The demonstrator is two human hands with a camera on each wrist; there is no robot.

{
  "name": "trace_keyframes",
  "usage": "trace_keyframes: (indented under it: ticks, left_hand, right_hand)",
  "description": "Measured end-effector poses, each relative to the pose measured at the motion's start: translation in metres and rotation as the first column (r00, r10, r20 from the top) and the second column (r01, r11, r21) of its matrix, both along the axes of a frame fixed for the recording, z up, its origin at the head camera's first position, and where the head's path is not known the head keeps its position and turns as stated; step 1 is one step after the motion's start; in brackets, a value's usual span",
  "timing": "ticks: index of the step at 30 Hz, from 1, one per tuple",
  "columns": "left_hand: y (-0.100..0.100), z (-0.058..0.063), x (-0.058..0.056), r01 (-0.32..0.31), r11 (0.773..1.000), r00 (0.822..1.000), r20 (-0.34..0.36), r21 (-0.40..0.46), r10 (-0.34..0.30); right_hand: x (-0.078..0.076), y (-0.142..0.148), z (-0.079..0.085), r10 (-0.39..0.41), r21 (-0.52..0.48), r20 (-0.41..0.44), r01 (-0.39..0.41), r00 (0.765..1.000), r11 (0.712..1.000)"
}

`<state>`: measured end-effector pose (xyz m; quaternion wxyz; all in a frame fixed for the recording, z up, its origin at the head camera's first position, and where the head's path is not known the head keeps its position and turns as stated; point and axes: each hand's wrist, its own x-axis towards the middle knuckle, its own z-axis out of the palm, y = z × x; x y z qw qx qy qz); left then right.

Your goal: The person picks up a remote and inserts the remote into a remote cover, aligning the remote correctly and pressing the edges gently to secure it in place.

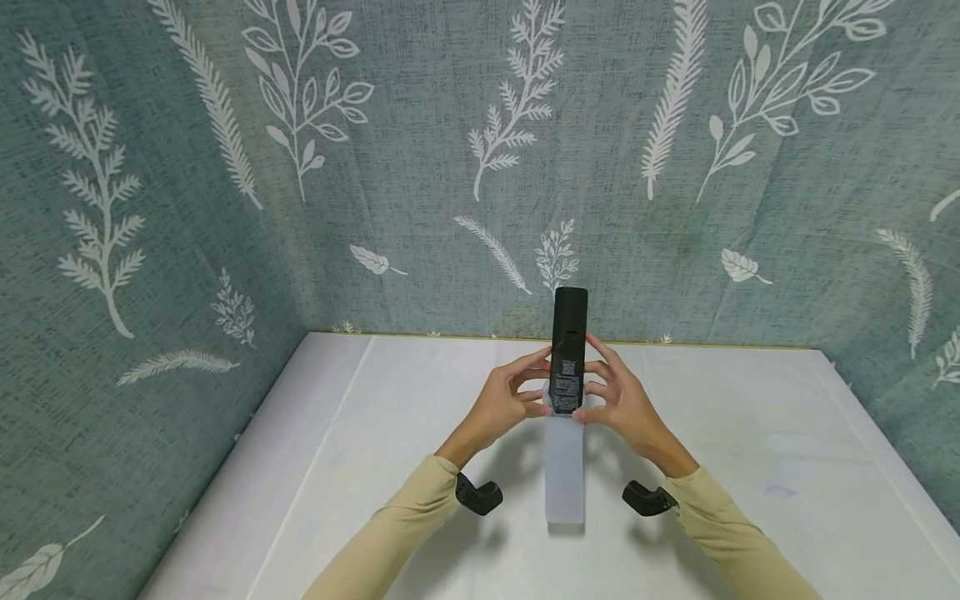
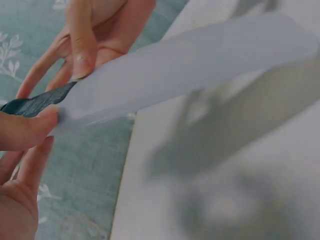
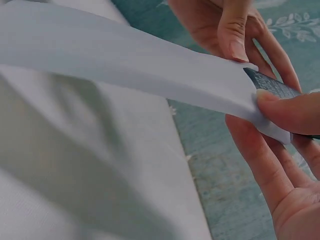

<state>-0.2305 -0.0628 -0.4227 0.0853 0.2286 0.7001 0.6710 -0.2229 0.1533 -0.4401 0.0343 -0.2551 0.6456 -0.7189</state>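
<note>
A black remote control (image 1: 570, 342) stands held upright, its back with printed small text toward the head camera. Its lower end is at the mouth of a whitish, translucent remote cover (image 1: 564, 471) that hangs down over the table. My left hand (image 1: 506, 400) pinches the cover's rim on the left, thumb in front and fingers behind. On the opposite side my right hand (image 1: 622, 404) grips the rim likewise, its upper fingers along the remote's edge. In the right wrist view, the right thumb (image 3: 285, 110) presses where cover and remote meet. How deep the remote sits is partly hidden.
A white-covered table (image 1: 360, 500) lies beneath the hands, with shadows on it. Green-grey cloth (image 1: 420, 167) printed with white leaves hangs behind the table and at both sides. Black wrist devices (image 1: 480, 495) sit at both sleeve cuffs.
</note>
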Motion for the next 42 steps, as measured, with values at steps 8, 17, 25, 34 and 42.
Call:
trace_keyframes:
  ticks: [8, 17, 25, 34, 42]
  left_hand:
    - [0.0, 0.022, 0.017, 0.046, 0.999, 0.999, -0.024, 0.018, -0.046]
    - [-0.003, 0.038, 0.026, 0.097, 0.994, 0.995, -0.022, 0.052, -0.096]
    - [-0.004, 0.044, 0.026, 0.134, 0.989, 0.988, -0.083, 0.056, -0.13]
    - [-0.004, 0.049, 0.029, 0.12, 0.991, 0.99, -0.087, 0.055, -0.115]
    - [-0.004, 0.051, 0.032, 0.119, 0.991, 0.99, -0.088, 0.061, -0.113]
  right_hand:
    - [0.015, 0.004, 0.012, 0.032, 0.01, -0.025, -0.032, 0.999, 0.999]
    - [0.02, 0.004, 0.026, 0.075, 0.024, -0.054, -0.074, 0.996, 0.997]
    - [0.021, 0.006, 0.034, 0.115, 0.012, -0.077, -0.115, 0.99, 0.993]
    - [0.023, 0.009, 0.038, 0.12, 0.0, -0.07, -0.12, 0.99, 0.993]
    - [0.024, 0.011, 0.039, 0.134, 0.006, -0.09, -0.134, 0.987, 0.991]
